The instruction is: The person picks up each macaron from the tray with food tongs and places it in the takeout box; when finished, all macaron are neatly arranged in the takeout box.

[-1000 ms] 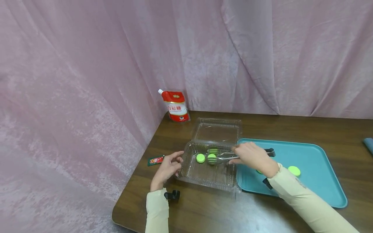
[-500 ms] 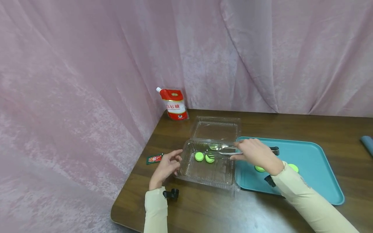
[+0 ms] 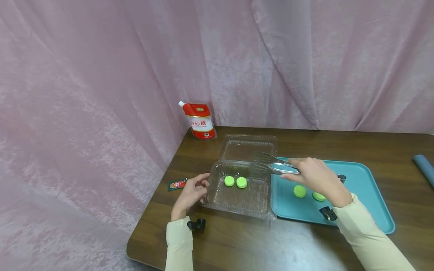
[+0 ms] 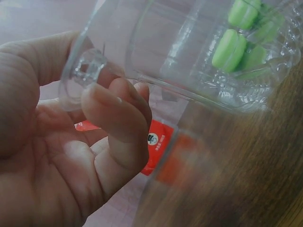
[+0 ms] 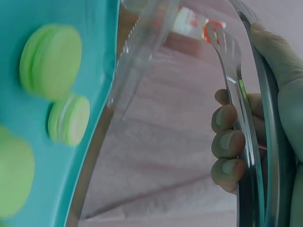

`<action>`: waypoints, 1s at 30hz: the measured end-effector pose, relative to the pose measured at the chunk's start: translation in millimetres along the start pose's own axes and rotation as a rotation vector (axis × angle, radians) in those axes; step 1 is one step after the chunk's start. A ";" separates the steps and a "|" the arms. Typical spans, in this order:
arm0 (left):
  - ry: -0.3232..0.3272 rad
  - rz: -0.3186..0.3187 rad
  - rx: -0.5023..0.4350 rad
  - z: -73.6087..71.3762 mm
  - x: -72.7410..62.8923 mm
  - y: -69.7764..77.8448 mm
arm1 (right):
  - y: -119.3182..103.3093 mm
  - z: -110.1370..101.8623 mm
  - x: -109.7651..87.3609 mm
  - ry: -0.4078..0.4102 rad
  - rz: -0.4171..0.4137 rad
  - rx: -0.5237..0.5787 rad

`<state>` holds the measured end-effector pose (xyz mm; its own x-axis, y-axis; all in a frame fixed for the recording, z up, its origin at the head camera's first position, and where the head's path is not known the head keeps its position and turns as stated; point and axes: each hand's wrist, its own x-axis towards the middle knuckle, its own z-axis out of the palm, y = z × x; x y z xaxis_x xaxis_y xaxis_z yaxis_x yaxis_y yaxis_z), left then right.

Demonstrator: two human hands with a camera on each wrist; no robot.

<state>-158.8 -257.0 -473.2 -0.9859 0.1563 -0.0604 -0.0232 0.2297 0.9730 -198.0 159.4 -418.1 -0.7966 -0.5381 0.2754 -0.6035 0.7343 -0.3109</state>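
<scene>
My right hand [image 3: 317, 178] grips metal serving tongs [image 3: 276, 167] above the left part of the blue tray [image 3: 359, 214]. Their tips are apart over the clear plastic container [image 3: 234, 201], with nothing between them. Two green macarons [image 3: 235, 182] sit side by side on the container's floor. Its left rim is pinched between the thumb and fingers of my left hand [image 4: 94, 127]. On the tray lie more green macarons [image 3: 300, 191]; the right wrist view has three in sight, one cut by the frame edge [image 5: 14, 172].
The container's hinged lid [image 3: 249, 146] lies open behind it. A red and white sugar pouch [image 3: 200, 122] stands at the back left. Near my left hand is a small green and red sachet [image 3: 177, 184]. A blue rolled object [image 3: 424, 169] lies at the right.
The tongs have come off the right macaron in the container, risen and moved right toward the tray with my right hand. My left hand stays at the container's rim.
</scene>
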 end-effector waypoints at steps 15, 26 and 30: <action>0.006 -0.020 -0.003 -0.1 -1.0 -0.7 | 24.5 -17.4 -28.7 0.007 0.135 -0.047; -0.004 -0.039 -0.010 0.1 -1.9 3.8 | 48.0 -18.5 -55.1 0.030 0.157 -0.100; -0.011 -0.033 -0.016 -0.1 -1.7 3.9 | 55.0 -17.2 -61.4 0.012 0.169 -0.116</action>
<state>-157.2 -256.4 -469.2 -0.9826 0.1600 -0.0946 -0.0579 0.2199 0.9738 -181.7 240.0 -436.4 -0.8853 -0.3987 0.2392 -0.4527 0.8567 -0.2472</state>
